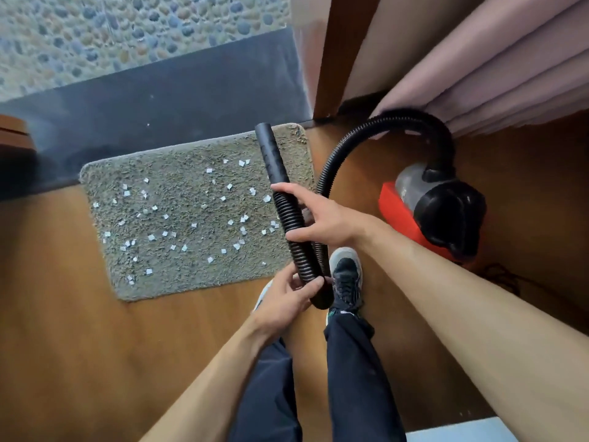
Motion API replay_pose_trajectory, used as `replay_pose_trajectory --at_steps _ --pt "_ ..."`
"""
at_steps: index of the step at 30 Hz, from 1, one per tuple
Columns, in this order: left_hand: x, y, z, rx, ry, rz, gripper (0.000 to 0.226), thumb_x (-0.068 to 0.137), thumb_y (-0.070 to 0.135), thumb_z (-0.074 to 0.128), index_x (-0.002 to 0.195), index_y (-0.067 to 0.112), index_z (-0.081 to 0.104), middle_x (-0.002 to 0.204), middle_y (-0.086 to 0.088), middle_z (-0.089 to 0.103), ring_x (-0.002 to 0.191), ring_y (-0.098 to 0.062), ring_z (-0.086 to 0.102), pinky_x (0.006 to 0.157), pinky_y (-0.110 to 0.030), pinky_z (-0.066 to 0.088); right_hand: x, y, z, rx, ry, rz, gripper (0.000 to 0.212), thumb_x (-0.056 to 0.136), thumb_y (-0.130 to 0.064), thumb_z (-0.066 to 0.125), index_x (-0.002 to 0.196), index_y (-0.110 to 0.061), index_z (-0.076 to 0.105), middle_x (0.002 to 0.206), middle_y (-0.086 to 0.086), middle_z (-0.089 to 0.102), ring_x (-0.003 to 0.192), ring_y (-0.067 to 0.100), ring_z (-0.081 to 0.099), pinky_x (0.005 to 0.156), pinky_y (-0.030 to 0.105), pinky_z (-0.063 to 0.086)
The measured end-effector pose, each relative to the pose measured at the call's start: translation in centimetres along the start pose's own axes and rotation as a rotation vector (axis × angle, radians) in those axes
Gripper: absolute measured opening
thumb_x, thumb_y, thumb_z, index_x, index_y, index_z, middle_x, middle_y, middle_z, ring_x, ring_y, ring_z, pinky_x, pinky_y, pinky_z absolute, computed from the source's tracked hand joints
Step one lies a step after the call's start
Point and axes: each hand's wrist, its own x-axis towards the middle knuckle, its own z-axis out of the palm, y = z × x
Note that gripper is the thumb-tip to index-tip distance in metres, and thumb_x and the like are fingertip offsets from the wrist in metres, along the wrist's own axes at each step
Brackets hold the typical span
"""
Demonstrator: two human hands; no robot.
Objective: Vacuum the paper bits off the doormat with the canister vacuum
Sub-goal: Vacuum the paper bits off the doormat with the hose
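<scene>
Right hand (322, 218) grip clasping ribbed hose (291, 218), left hand (288, 298) grip pinching its bend

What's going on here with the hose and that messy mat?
A person is standing at a doormat strewn with small paper bits, getting ready to vacuum it. Both hands hold the black hose: the right hand higher up, the left hand near the bend. The nozzle points away, above the mat's right side. The red and black canister vacuum sits on the wooden floor to the right. The bits look untouched.
</scene>
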Motion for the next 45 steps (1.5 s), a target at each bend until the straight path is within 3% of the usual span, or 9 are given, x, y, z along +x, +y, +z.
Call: replay_pose_trajectory --at_steps 3,6,10,15,22,26,31,37,45 --pt "0.1 -0.7 0.5 0.059 0.087 0.093 0.021 0.093 0.002 0.064 0.113 0.003 0.061 0.111 -0.021 0.071 0.079 -0.003 0.067 0.063 -0.009 0.045 0.7 0.8 -0.2 0.097 -0.054 0.066 0.078 0.085 0.001 0.068 0.143 -0.039 0.036 0.119 0.007 0.055 0.084 0.008 0.059 0.072 0.033 0.058" --pt "0.0 -1.4 1.3 -0.013 0.114 0.118 0.036 0.093 -0.004 0.061 0.127 0.002 0.053 0.106 -0.018 0.072 0.078 -0.001 0.068 0.058 -0.006 0.045 1.3 1.6 -0.6 0.146 -0.085 0.155 0.075 0.086 0.004 0.068 0.143 -0.036 0.038 0.109 0.005 0.056 0.077 0.006 0.062 0.058 0.025 0.054" --pt "0.5 -2.5 1.7 -0.135 0.143 0.132 0.062 0.091 -0.006 0.062 0.143 0.013 0.032 0.110 -0.021 0.072 0.092 -0.018 0.073 0.075 -0.021 0.055 2.0 3.0 -0.9 0.167 -0.105 0.266 0.075 0.085 0.000 0.071 0.142 -0.038 0.040 0.100 0.000 0.062 0.088 0.012 0.067 0.071 0.037 0.059" --pt "0.9 -3.3 1.8 -0.211 0.190 0.169 0.095 0.090 -0.003 0.067 0.150 0.049 0.014 0.116 -0.005 0.073 0.100 -0.025 0.072 0.081 -0.040 0.056 3.0 4.2 -0.7 0.174 -0.120 0.345 0.074 0.086 -0.006 0.072 0.144 -0.039 0.039 0.108 0.000 0.067 0.089 0.011 0.070 0.066 0.030 0.058" --pt "1.5 -3.6 2.2 -0.307 0.167 0.153 0.088 0.092 -0.001 0.066 0.139 0.063 0.027 0.097 -0.002 0.074 0.084 -0.019 0.069 0.081 -0.060 0.054 3.3 6.4 0.3 0.252 -0.076 0.481 0.068 0.088 -0.013 0.071 0.145 -0.031 0.039 0.099 0.005 0.072 0.058 0.010 0.068 0.059 0.026 0.056" --pt "1.5 -4.8 2.0 -0.319 0.137 0.111 0.085 0.091 0.003 0.068 0.142 0.058 0.028 0.104 -0.009 0.072 0.089 -0.025 0.071 0.076 -0.055 0.057 2.9 7.8 0.5 0.288 -0.092 0.536 0.066 0.089 -0.012 0.070 0.144 -0.029 0.039 0.092 0.006 0.072 0.054 0.011 0.065 0.054 0.024 0.054" --pt "1.6 -6.4 1.8 -0.347 0.093 0.059 0.081 0.087 0.009 0.071 0.142 0.054 0.031 0.118 -0.014 0.071 0.103 -0.039 0.068 0.083 -0.074 0.048 2.2 9.6 1.0 0.315 -0.094 0.570 0.065 0.088 -0.015 0.071 0.143 -0.032 0.040 0.087 0.005 0.073 0.055 0.011 0.063 0.053 0.023 0.052" --pt "1.2 -7.1 2.1 -0.357 0.109 0.051 0.067 0.095 0.004 0.062 0.143 0.044 0.036 0.113 -0.014 0.071 0.090 -0.025 0.069 0.070 -0.046 0.061 2.1 10.9 1.5 0.332 -0.037 0.557 0.061 0.089 -0.011 0.067 0.136 -0.043 0.046 0.084 -0.003 0.072 0.057 0.010 0.061 0.058 0.026 0.053" --pt "-0.4 -6.0 0.6 -0.214 0.039 0.037 0.073 0.090 -0.003 0.065 0.143 0.041 0.039 0.118 -0.019 0.070 0.113 -0.044 0.063 0.094 -0.065 0.048 2.7 11.3 2.1 0.407 -0.053 0.597 0.048 0.093 -0.016 0.064 0.134 -0.037 0.048 0.106 0.012 0.069 0.067 0.015 0.066 0.061 0.030 0.053"
